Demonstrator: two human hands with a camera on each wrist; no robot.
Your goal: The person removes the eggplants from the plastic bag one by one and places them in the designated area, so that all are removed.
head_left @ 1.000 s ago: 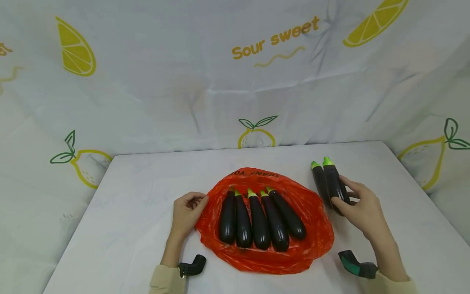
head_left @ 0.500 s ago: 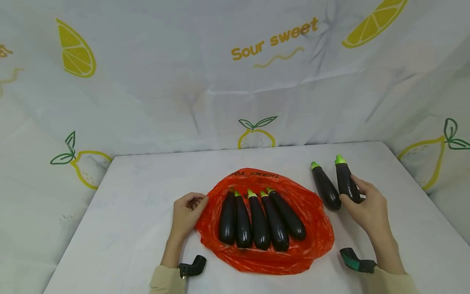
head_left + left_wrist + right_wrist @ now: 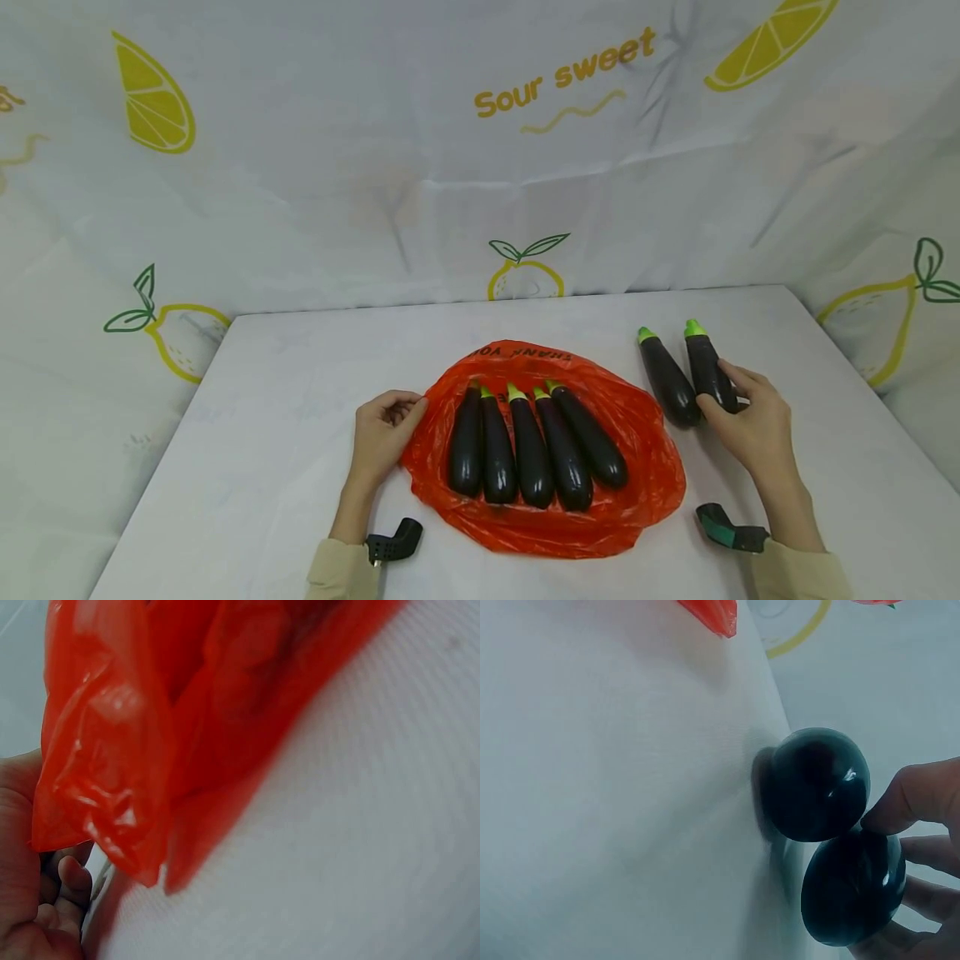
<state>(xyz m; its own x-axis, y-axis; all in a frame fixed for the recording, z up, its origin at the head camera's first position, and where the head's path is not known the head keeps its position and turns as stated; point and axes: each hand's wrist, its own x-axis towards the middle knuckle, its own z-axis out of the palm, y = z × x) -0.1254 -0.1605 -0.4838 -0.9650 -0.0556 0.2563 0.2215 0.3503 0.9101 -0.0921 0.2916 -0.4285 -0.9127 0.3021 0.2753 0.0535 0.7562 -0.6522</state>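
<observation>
My left hand [image 3: 384, 433] pinches the left edge of a red plastic bag [image 3: 502, 529], its fingers curled; the left wrist view shows the crinkled bag [image 3: 105, 750] beside that hand. Several dark eggplants [image 3: 532, 454] with green tops lie side by side on the bag. To the right, my right hand [image 3: 753, 421] holds an eggplant [image 3: 707, 367] between thumb and fingers. Just left of it lies another eggplant [image 3: 667, 379] on the table. In the right wrist view the rounded end of the held eggplant [image 3: 853, 889] appears against the other one [image 3: 817, 784].
The white table [image 3: 285, 417] backs onto a white curtain [image 3: 315, 183] printed with lemons and lettering. A black device [image 3: 396, 542] sits at my left wrist, and a black and green one [image 3: 727, 529] at my right.
My right hand has moved right with its eggplant, opening a gap between the two eggplants' tops. In the last half second little differs. The left hand and bag stay in place.
</observation>
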